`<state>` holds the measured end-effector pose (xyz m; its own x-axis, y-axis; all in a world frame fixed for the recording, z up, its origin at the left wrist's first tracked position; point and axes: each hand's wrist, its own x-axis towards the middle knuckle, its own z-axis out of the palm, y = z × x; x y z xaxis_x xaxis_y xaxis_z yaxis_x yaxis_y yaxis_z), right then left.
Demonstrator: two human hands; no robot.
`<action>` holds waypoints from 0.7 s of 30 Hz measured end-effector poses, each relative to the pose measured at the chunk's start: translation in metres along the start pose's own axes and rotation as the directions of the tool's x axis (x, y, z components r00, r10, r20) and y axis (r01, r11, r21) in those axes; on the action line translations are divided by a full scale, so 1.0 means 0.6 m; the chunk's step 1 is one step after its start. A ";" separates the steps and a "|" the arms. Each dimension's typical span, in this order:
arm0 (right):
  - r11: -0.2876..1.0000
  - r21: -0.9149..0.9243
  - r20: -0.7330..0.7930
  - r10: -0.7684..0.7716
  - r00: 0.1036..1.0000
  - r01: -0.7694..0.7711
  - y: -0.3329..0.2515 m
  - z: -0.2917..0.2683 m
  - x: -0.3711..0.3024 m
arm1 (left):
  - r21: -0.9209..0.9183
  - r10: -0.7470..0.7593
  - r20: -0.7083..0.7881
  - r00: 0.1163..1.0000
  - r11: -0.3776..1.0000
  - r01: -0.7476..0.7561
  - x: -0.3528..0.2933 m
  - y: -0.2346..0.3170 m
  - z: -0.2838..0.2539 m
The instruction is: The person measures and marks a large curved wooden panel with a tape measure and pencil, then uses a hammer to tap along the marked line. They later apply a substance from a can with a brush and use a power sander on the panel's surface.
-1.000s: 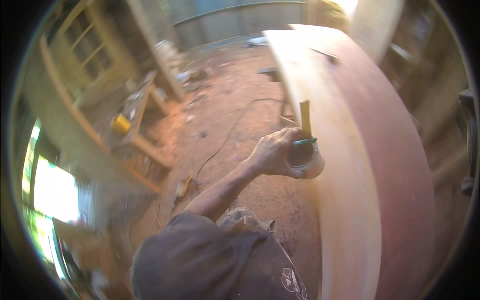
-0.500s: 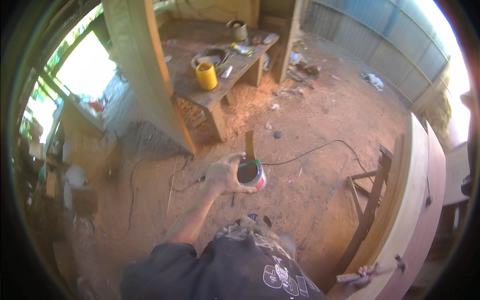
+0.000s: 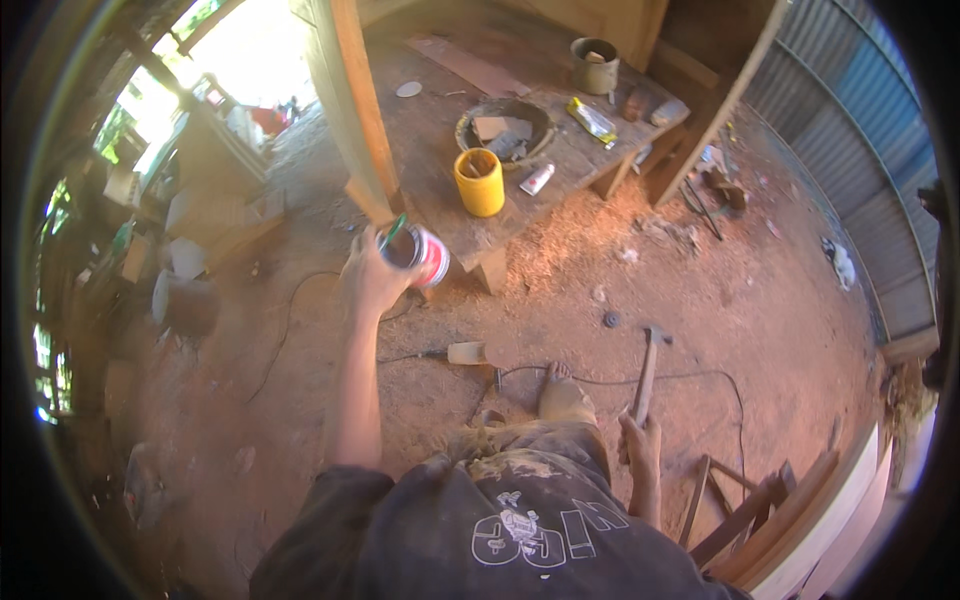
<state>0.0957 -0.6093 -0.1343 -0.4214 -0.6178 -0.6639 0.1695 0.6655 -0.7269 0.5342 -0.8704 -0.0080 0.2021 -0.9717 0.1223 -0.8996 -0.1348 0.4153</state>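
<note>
My left hand (image 3: pixel 370 278) grips an open tin (image 3: pixel 433 257) with a red and white side, holding it near the workbench's front corner. A green piece (image 3: pixel 394 232) and a flat brown strip (image 3: pixel 370 203) stick up at the tin's mouth; what else is inside is too dark to tell. Low on the right, my right hand (image 3: pixel 641 440) is wrapped round the wooden handle of a hammer (image 3: pixel 648 375), whose head points away from me. Nearest to the tin on the wooden workbench (image 3: pixel 425 205) stands a yellow container (image 3: pixel 480 184).
On the bench are a round basin (image 3: pixel 548 130) with scraps, a grey pot (image 3: pixel 594 70), a yellow packet (image 3: pixel 592 122) and a white tube (image 3: pixel 537 180). A dark cord (image 3: pixel 690 376) crosses the dirt floor. Long boards (image 3: pixel 815 530) lie at lower right, beside a wooden frame (image 3: pixel 697 500).
My view has turned right and closer to the bench. The tin in my left hand has come up beside the bench. My right hand, with the hammer, has moved from over the boards to in front of me.
</note>
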 end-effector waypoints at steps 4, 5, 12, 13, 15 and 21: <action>0.947 -0.197 0.194 -0.216 0.957 0.253 -0.170 0.069 0.208 | -0.218 0.012 -0.007 1.000 0.976 -0.013 0.179 0.033 0.106; 0.931 -0.204 0.230 -0.254 0.939 0.302 -0.214 0.086 0.252 | -0.421 -0.028 -0.017 0.999 0.907 0.018 0.207 0.038 0.142; 0.801 -0.325 0.342 -0.396 0.852 0.503 -0.356 0.219 0.456 | -0.157 -0.267 -0.181 0.946 0.958 0.241 0.285 0.051 0.248; 0.782 -0.353 0.332 -0.408 0.850 0.513 -0.357 0.227 0.478 | -0.181 -0.283 -0.092 0.955 0.948 0.263 0.279 0.043 0.238; 0.722 -0.366 0.368 -0.467 0.804 0.587 -0.360 0.239 0.528 | -0.160 -0.277 0.005 0.961 0.948 0.274 0.256 0.031 0.216; 0.269 -0.476 0.356 -0.811 0.463 0.837 -0.403 0.251 0.606 | -0.621 -0.509 -0.038 0.860 0.686 0.379 0.075 -0.017 0.223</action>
<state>0.0357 -1.0583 -0.2264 -0.0154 -0.9755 0.2196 -0.7313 -0.1387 -0.6678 0.5008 -0.9384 -0.1274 0.6465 -0.7595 -0.0723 -0.3007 -0.3407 0.8908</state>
